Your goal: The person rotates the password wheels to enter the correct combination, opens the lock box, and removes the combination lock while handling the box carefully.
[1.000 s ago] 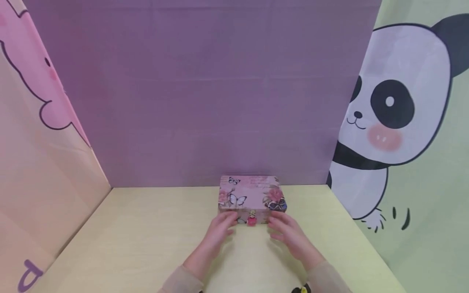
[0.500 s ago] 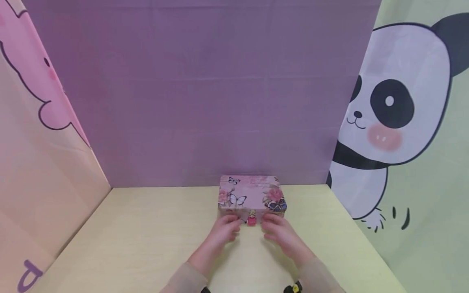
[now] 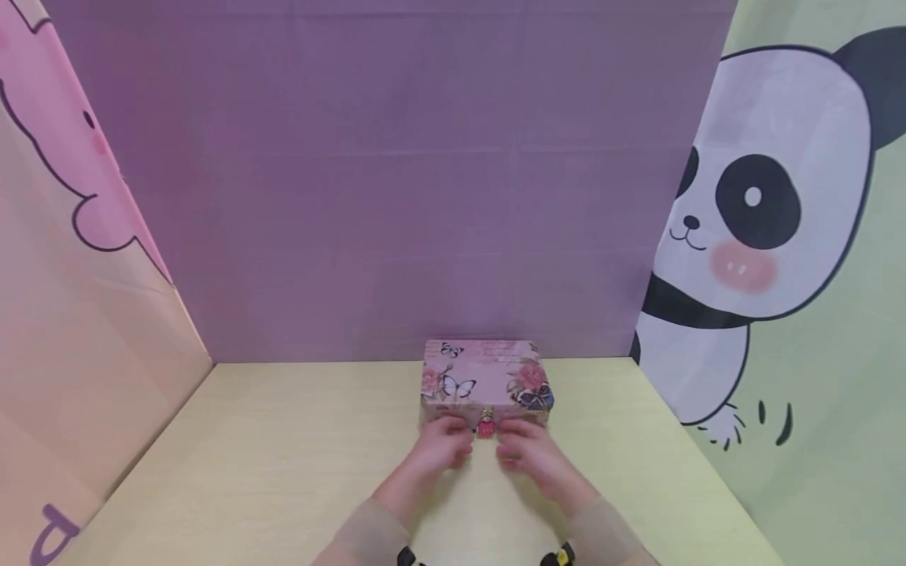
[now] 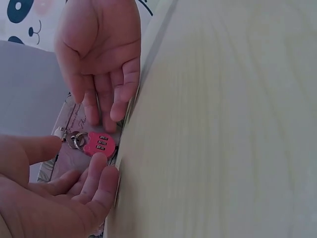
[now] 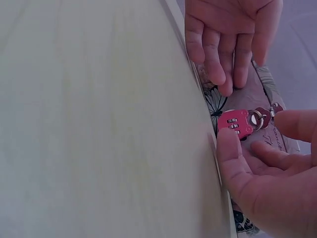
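A pink box (image 3: 484,373) with butterflies and flowers on its lid stands closed on the table, toward the purple backdrop. From the clasp on its front hangs a small red combination padlock (image 4: 100,144) with three number dials. My left hand (image 3: 444,445) is just left of the padlock, fingers loosely bent and thumb apart from them. On the other side my right hand (image 3: 531,450) faces it in a similar pose. In the right wrist view, fingertips (image 5: 229,141) of the right hand are right at the padlock's lower edge. Neither hand grips anything.
The pale wooden table (image 3: 283,464) runs up to a purple backdrop (image 3: 368,196) close behind the box. A panda-print curtain (image 3: 835,393) borders the right side, a pink-figured one (image 3: 92,330) the left.
Both hands have moved inward along the box's front, from near its corners to close on either side of the padlock. The box has stayed in place.
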Available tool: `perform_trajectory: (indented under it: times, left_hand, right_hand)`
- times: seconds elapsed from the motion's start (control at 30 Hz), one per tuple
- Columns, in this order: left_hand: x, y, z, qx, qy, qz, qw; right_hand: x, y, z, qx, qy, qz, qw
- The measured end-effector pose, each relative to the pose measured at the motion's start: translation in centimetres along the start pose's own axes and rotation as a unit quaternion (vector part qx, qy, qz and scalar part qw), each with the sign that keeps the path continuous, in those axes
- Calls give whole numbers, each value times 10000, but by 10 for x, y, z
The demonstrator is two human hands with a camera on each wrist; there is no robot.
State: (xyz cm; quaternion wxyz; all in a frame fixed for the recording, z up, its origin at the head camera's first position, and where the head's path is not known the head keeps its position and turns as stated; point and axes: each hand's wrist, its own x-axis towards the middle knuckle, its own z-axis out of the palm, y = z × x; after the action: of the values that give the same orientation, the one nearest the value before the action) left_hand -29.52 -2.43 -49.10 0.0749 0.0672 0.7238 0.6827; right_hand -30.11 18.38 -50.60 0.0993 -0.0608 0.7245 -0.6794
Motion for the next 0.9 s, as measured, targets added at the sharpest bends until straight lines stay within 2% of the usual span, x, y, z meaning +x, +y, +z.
perform_trajectory:
  times: [0.2, 0.67, 0.9]
  left_hand:
    - [5, -4, 4, 237, -197, 60, 9995]
    - [7, 1, 9, 899, -332, 12, 9954]
    - [8, -1, 11, 1015, -339, -13, 9943]
  right_hand:
    - [4, 3, 2, -46, 9, 170, 9998]
    - [1, -5, 8, -208, -62, 170, 9996]
    - [1, -6, 8, -214, -111, 207, 9995]
